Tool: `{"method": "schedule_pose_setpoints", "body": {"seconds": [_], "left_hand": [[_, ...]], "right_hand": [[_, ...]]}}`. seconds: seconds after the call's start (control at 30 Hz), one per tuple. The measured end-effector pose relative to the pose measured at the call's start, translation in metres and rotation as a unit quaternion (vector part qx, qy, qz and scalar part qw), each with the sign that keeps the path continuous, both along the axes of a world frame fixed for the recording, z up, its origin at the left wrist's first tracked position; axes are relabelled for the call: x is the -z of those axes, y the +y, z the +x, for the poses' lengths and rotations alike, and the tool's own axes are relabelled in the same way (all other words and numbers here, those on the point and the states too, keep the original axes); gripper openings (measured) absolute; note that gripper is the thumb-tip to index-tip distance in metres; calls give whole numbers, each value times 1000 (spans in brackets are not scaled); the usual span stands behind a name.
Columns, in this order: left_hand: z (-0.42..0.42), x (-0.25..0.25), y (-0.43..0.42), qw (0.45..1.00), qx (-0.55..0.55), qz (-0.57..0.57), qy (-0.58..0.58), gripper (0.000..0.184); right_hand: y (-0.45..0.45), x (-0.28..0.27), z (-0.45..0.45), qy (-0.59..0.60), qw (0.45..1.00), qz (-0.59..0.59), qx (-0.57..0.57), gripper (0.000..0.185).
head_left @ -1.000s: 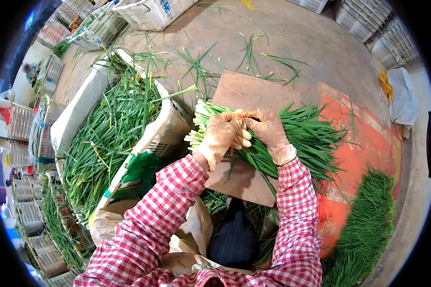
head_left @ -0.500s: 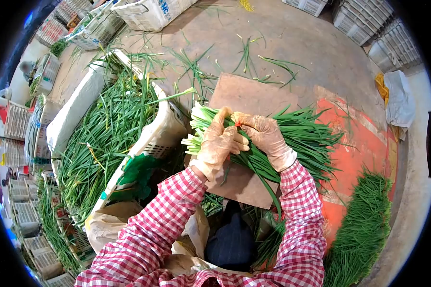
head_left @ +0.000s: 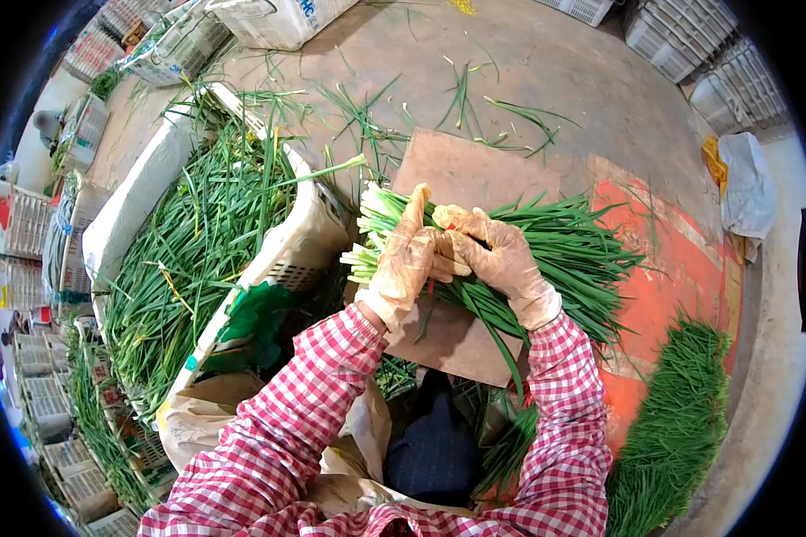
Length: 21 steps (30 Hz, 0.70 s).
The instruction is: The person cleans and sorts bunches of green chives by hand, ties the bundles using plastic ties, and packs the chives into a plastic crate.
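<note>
Board (head_left: 479, 170), bunch (head_left: 569, 251) on top; crate (head_left: 143, 192) at nine o'clock, leaves (head_left: 210, 233) inside; mat (head_left: 672, 300) at three, bearing pile (head_left: 672, 421) at four.

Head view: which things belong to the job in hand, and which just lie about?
In the job:
- bunch of leafy greens
- red tie, between left hand and right hand
- brown board under the bunch
- probably the crate of loose greens

Lying about:
- stray leaves on the floor
- pale plastic bag
- yellow scrap
</note>
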<state>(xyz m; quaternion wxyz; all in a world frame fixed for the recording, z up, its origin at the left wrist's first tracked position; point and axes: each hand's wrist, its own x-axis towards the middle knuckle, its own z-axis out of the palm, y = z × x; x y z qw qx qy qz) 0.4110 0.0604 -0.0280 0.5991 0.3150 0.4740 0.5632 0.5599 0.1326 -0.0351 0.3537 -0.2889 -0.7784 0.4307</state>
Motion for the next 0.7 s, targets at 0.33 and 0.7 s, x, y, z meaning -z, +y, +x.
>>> {"method": "schedule_pose_setpoints", "body": {"seconds": [0.33, 0.7], "left_hand": [[26, -45, -24, 977, 20, -41, 206, 56], [-48, -32, -84, 805, -131, 161, 556, 20]], "right_hand": [[-17, -4, -14, 3, 987, -52, 150, 13], [-32, -2, -10, 46, 983, -13, 177, 12]]}}
